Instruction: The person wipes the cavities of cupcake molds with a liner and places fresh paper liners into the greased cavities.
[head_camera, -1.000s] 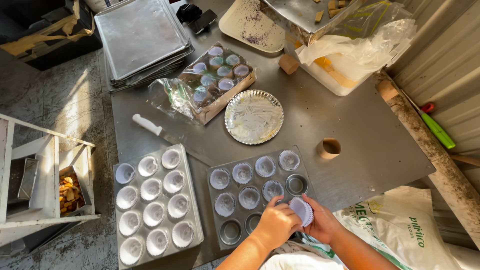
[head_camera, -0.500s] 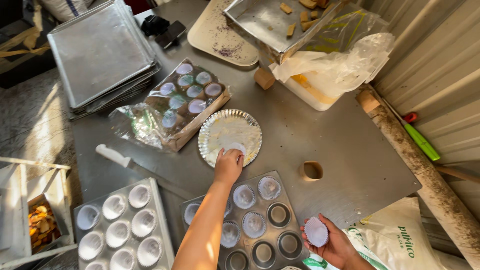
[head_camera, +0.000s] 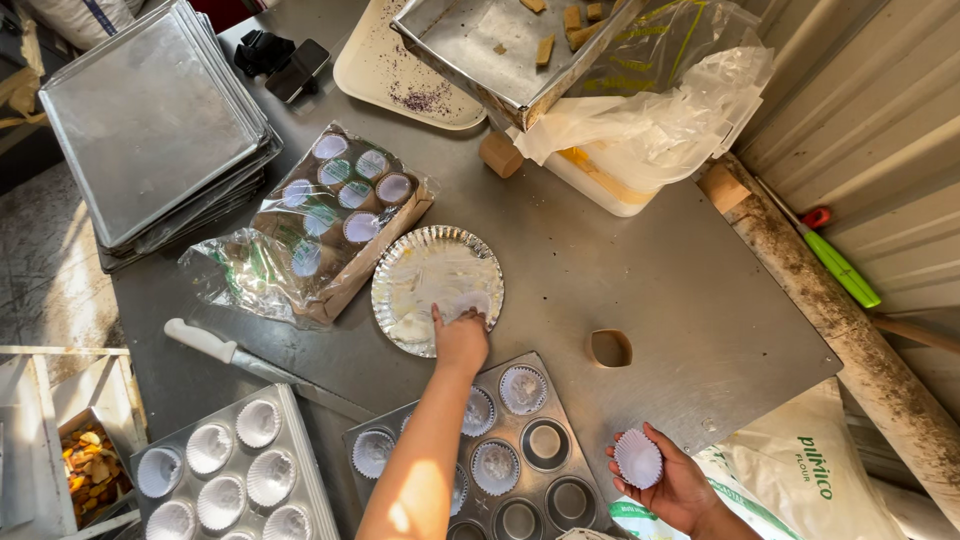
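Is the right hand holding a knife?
No, the right hand holds a white paper cup; the knife lies on the table.

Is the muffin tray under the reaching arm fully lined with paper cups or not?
Not fully. The muffin tray has white liners in several wells, but at least three wells on its right side show bare metal.

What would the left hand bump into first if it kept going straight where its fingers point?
Probably the white paper liner on the foil plate; the left hand already reaches it.
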